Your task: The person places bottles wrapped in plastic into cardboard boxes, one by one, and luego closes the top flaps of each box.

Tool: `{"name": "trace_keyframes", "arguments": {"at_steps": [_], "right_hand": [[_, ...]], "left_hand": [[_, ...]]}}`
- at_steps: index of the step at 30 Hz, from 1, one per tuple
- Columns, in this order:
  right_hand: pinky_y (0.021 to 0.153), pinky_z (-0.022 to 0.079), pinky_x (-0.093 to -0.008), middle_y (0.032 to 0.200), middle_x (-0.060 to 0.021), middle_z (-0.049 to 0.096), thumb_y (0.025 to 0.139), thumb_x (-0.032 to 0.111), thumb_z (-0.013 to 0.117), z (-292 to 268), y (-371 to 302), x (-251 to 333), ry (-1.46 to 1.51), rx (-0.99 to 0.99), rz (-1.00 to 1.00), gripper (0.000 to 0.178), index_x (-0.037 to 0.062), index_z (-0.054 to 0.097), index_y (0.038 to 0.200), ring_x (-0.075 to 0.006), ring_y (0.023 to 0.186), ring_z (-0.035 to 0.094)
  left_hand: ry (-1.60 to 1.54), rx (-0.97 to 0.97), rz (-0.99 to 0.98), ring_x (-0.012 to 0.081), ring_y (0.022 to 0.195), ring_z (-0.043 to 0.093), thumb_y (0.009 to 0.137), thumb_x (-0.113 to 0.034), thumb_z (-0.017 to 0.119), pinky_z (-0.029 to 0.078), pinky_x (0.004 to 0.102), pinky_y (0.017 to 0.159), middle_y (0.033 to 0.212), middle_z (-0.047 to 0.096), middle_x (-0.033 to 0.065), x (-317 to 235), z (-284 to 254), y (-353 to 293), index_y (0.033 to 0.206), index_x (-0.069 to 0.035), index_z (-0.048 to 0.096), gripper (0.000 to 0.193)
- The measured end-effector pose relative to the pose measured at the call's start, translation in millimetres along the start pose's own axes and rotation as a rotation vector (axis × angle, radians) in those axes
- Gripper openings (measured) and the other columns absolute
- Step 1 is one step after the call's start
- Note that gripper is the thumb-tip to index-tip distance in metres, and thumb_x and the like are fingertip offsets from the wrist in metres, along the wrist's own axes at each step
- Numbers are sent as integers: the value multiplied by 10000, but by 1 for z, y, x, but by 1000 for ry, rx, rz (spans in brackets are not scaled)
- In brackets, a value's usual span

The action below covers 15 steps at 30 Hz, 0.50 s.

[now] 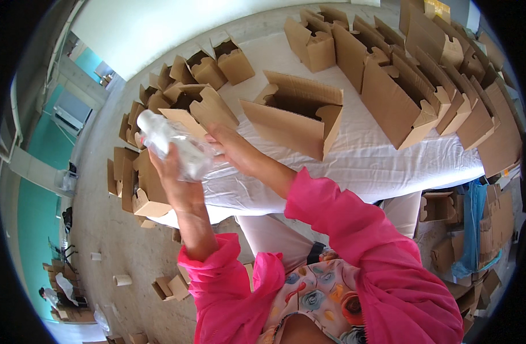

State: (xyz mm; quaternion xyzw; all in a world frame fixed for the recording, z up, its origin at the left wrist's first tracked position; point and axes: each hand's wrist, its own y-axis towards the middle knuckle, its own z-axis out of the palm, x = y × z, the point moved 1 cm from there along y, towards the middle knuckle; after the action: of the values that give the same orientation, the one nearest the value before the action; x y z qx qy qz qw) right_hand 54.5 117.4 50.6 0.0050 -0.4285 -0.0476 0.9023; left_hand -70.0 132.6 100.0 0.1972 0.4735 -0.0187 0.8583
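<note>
A white bottle-shaped item in a clear plastic wrapper is raised at the left side of the table. My left hand is closed round it from below, and the wrapper bulges past my fingers. Just to the right, my right hand reaches in with thumb and fingers apart. Its fingertips lie beside the wrapper and the near corner of an open brown cardboard box; contact with either is hard to make out. Another open cardboard box stands in the middle of the table.
Several open boxes line the table's far left edge, with others at its near left. Many taller open boxes crowd the right side. White cloth covers the table. Cartons and blue plastic lie below right; a small roll is on the floor.
</note>
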Motion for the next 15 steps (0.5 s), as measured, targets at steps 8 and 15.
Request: {"name": "trace_keyframes", "arguments": {"at_steps": [8,15], "right_hand": [[805,461,-265,1082,-24,601,866,268,682,-16,-69,71,-53,20,-343,505,65,486,1284,-96,954,547],[838,470,-287,1117,-16,579,825,92,717,-53,-101,136,-8,-225,-896,457,56,510,1231,-128,994,554]], "left_hand": [[368,370,216,197,1200,456,874,27,481,356,316,1007,1361,437,96,39,72,-39,1410,-68,359,558],[1122,685,706,311,1153,456,735,-50,585,330,403,1019,1335,469,111,81,70,37,1331,-114,463,612]]}}
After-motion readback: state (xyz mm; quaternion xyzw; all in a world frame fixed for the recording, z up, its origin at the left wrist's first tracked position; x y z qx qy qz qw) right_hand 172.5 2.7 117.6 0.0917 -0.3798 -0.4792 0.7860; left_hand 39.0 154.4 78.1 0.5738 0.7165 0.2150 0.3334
